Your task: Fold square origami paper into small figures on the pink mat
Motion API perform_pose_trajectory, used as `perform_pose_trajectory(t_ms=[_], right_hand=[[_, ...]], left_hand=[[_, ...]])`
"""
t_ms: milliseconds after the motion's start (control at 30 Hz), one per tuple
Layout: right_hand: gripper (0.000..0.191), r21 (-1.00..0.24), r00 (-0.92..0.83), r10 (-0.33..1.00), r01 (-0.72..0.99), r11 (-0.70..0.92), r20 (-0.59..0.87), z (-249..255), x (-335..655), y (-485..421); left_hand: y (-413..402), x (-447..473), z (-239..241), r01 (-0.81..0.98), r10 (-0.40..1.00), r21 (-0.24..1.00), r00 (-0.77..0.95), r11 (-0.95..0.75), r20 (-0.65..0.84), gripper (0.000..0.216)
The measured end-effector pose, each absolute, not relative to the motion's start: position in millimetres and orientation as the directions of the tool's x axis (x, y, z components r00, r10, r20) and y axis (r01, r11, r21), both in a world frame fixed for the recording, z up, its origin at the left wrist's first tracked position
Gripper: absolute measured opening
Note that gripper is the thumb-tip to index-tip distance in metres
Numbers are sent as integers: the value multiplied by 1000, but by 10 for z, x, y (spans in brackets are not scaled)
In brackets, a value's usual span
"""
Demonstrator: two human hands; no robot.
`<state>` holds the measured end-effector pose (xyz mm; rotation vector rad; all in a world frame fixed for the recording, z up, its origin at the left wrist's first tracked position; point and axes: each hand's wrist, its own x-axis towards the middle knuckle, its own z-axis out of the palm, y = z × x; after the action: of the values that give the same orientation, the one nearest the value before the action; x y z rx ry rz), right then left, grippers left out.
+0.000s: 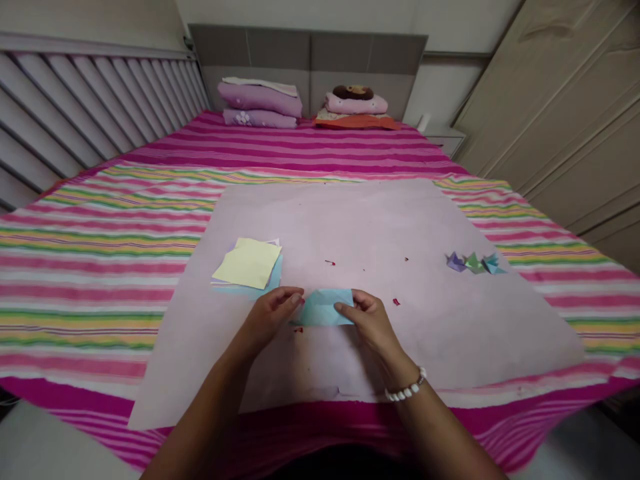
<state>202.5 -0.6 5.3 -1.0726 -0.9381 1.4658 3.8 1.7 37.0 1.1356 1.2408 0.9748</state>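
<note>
A light blue sheet of paper, folded into a wide strip, is held up between my hands above a pale sheet. My right hand pinches its right end, thumb on the near face and fingers behind. At the left end, my left hand has thumb and fingertips closed on the edge; its exact grip is partly hidden. Just beyond my left hand lies a stack of paper squares, yellow on top with blue and white below. Three small folded paper figures, purple, green and blue, stand at the right.
The large pale sheet covers part of a bed with a striped bedspread. Small red marks or scraps dot it. Folded bedding is piled by the headboard. White rails run along the left, a wardrobe along the right.
</note>
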Motion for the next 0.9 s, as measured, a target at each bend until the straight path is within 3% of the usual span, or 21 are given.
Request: perform_pose_trajectory(t_ms=[233,367,567,900], right_hand=[[22,-949,-228,958,-219,-226,-175,123,2031,13],[27,-954,-206,965,-218,-206,-161,102,2023,-6],[22,-954,-123,977,-225,-197,-173,41,2020,-46],[21,-895,-148,964,-362,-260,-220,85,2012,-48]], left_hand=[[48,120,370,142,931,961,247,238,-267,45],[32,200,331,93,920,962,281,257,-273,29],[-5,226,351,-29,918,929,166,369,-359,27],[-35,219,366,-70,895,920,273,385,-354,29]])
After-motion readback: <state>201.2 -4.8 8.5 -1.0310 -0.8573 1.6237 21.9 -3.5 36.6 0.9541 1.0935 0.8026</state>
